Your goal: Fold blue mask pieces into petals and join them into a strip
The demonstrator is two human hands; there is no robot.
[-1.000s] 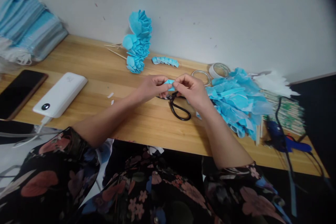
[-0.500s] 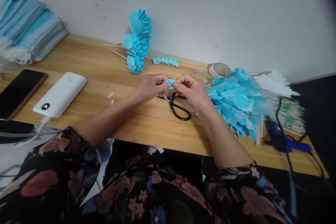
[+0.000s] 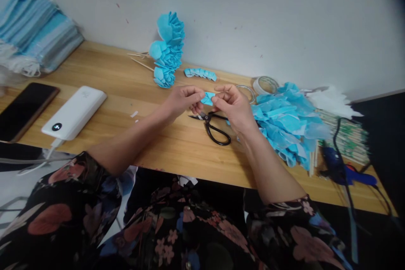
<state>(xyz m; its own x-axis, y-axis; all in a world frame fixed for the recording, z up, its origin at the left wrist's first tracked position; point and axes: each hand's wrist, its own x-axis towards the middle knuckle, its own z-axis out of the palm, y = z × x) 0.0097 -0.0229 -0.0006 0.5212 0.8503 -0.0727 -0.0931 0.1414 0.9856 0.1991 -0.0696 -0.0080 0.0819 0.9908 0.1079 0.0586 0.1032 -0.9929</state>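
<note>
Blue folded piece (image 3: 208, 98) pinched between 2 hands above black scissors (image 3: 207, 118)

The piece sat just above the scissors in view, held out between the hands over the desk (image 3: 152, 143). The fingers of the left hand (image 3: 182, 100) were narrowed to a pinch on 1 end, thumb on top; those of the right hand (image 3: 234, 103) pinched the other end the same way. Small creases crossed the part that showed between them.

The likeliest trouble was a slip: the piece was small and looked thin, so a loose pinch might have let its folds spring out, and too hard a pull from both sides might have torn it. The scissors were another worry. Their blades pointed left beneath the fingers, and 1 handle ran under the right hand; a careless drop of the hands could have met the tip or knocked them aside. Whether the right hand touched that handle, I could not tell.

Near the wall lay a pleated blue strip (image 3: 200, 74), with 3 blue flowers (image 3: 167, 57) to its left. The pile of blue sheets (image 3: 284, 122) came close to the right forearm, so a sideways sweep could have scattered it.
</note>
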